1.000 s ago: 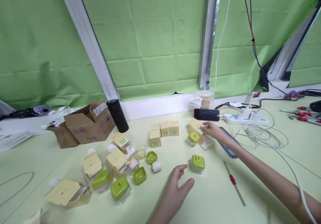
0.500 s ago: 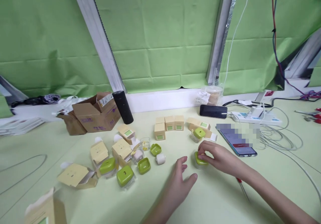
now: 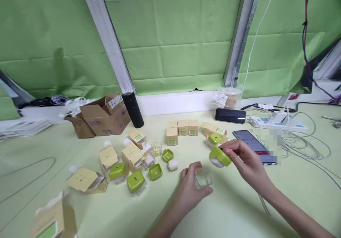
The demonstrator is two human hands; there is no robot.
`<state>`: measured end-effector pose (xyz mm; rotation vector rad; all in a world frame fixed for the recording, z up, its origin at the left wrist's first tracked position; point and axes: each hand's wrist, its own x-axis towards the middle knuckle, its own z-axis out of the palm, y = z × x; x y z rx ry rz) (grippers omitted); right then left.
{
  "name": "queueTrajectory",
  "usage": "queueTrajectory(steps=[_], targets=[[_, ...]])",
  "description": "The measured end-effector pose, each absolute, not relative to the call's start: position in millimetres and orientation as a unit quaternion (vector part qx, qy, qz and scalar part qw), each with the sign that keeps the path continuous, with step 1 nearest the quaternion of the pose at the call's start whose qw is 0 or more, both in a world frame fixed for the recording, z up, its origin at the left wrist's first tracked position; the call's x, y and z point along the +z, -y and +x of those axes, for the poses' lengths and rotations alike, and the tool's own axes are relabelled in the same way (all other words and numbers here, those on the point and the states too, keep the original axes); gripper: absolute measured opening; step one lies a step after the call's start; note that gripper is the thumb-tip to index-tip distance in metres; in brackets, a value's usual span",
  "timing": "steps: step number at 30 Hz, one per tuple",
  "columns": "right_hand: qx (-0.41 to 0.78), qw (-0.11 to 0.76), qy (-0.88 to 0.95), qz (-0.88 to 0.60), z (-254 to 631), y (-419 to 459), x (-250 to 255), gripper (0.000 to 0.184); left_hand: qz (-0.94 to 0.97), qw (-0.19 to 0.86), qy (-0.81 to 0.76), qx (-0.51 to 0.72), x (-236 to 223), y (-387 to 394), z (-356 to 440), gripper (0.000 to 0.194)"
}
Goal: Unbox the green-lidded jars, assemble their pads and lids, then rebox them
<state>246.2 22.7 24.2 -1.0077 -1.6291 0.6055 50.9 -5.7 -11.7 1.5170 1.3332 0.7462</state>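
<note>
My right hand [image 3: 246,161] pinches a green lid [image 3: 225,156] with a white rounded piece on its underside, tilted and held up above the table. Lower and to the left, my left hand [image 3: 189,186] has its thumb and fingers around a small clear square container [image 3: 204,179] standing on the table. Left of my left hand lie a white cylinder [image 3: 173,165] and two upturned green lids [image 3: 155,172], [image 3: 167,155]. A closed green-lidded container [image 3: 135,182] stands farther left. Another green-lidded container [image 3: 214,138] sits behind my right hand.
Small beige boxes [image 3: 182,128] stand in a group at the back centre, and several opened ones [image 3: 84,179] lie at left. A brown carton [image 3: 103,119] and black cylinder [image 3: 132,110] are behind. Phones [image 3: 230,115], a power strip [image 3: 282,123] and cables occupy the right.
My right hand has lifted the green lid, with the white piece, off the clear container. My left hand has moved in and closed around the container. The view has shifted slightly.
</note>
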Motion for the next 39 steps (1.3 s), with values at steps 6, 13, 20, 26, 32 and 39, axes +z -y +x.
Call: queueTrajectory(steps=[6,13,20,26,32,39], targets=[[0.384,0.573,0.607,-0.394,231.5,-10.9,22.0,0.017,0.619,0.454,-0.516,0.381,6.2,11.4,51.6,0.1],[0.435,0.515,0.626,-0.392,219.1,2.9,14.9,0.014,0.482,0.629,-0.358,0.494,12.2,9.0,60.3,0.04],[0.449,0.439,0.682,-0.374,226.8,-0.9,19.2,0.045,0.446,0.632,-0.339,0.536,12.7,6.9,58.3,0.043],[0.509,0.453,0.623,-0.385,226.1,-2.9,19.2,0.042,0.445,0.61,-0.349,0.554,11.1,6.0,60.4,0.031],[0.494,0.495,0.599,-0.39,220.5,1.5,21.1,0.039,0.453,0.588,-0.361,0.564,17.0,10.4,62.7,0.03],[0.518,0.468,0.616,-0.364,223.5,1.2,19.1,0.038,0.503,0.55,-0.36,0.562,11.0,6.1,60.6,0.028]])
